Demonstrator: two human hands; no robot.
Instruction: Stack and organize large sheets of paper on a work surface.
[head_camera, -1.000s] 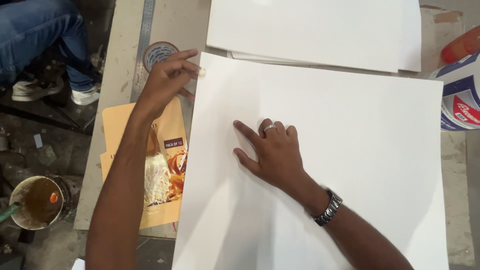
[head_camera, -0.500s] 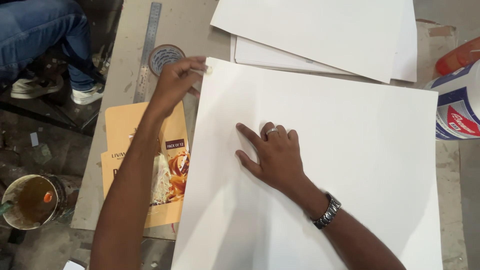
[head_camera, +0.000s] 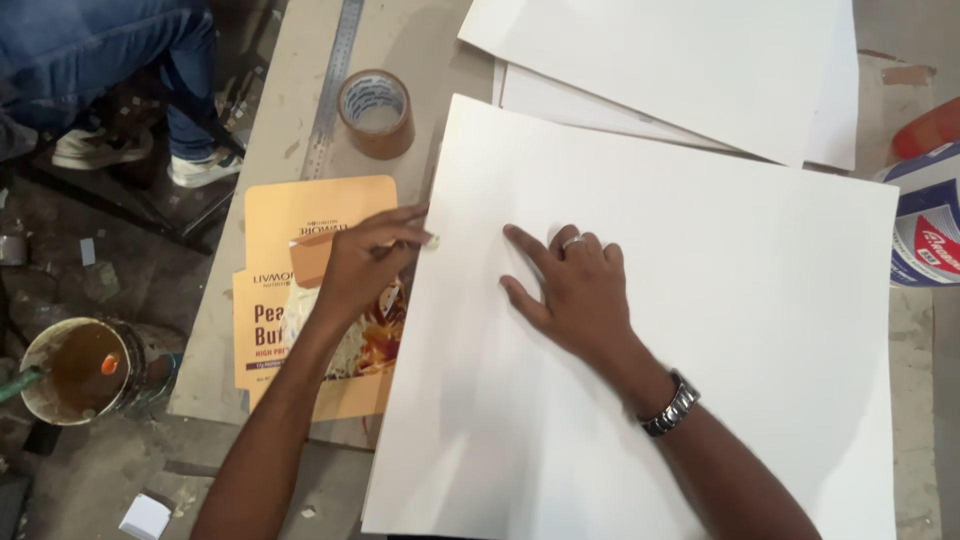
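**Left hand slides down the sheet's edge**

The left hand (head_camera: 365, 265), fingers pinched on the left edge of the white sheet (head_camera: 680, 300), has moved down from the corner near the tape roll (head_camera: 376, 112). The right hand (head_camera: 575, 295) stays spread flat, pressing the sheet to the tabletop.

flattened orange carton (head_camera: 275, 300) left of the white sheet, white sack with red-blue label (head_camera: 925, 235) at right edge

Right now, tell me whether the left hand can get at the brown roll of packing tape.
Probably yes. The left hand sits at the large white sheet's left edge, and the brown roll of packing tape stands just beyond it on the bare board, with nothing between them.
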